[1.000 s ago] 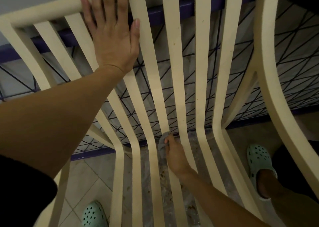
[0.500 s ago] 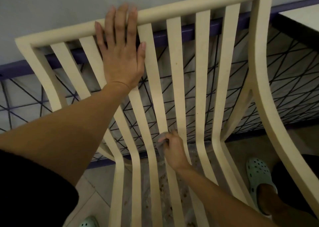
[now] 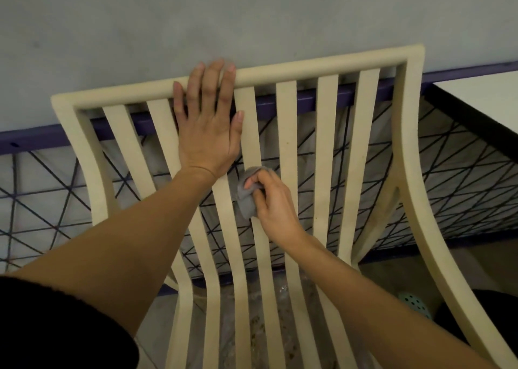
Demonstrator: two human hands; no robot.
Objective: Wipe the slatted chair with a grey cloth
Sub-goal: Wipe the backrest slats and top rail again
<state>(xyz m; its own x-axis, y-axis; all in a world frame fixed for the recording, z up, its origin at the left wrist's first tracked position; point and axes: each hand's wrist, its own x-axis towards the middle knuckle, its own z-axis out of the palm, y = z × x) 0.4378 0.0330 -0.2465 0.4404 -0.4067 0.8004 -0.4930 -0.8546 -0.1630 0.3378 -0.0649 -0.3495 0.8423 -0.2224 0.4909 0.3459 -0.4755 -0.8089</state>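
Right hand [image 3: 273, 200] pinches grey cloth [image 3: 246, 197] against 1 chair slat [image 3: 253, 133] running near-to-far; left hand [image 3: 208, 121], flat and empty, braces farther up.

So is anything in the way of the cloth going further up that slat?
Nothing visible on the slat itself above the cloth. The left hand lies flat just beside it, thumb close to the slat's edge, so the right hand may brush it higher up.

Cream chair [image 3: 325, 150] under both hands; grey cloth [image 3: 246, 200] in the right hand [image 3: 276, 200]; purple-black crisscross railing [image 3: 448, 178] and grey wall [image 3: 252, 15] beyond.
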